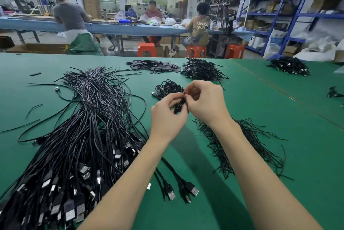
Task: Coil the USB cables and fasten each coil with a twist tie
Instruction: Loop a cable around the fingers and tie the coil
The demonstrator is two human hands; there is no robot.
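Head view: both hands, the left hand [168, 116] and the right hand [206, 102], pinch one small coiled cable [179, 105] above the middle of the green tabletop [260, 99]; its long axis runs from near-left to far-right, slightly tilted.

The coiled cable [179, 104] is mostly covered by the two hands, the left hand [167, 116] and the right hand [204, 103], so whether a twist tie is on it cannot be told. The big bundle of USB cables [83, 127] runs off the lower left edge. The far pile [289, 65] on the table [260, 118] is probably tied coils, but too small to tell.
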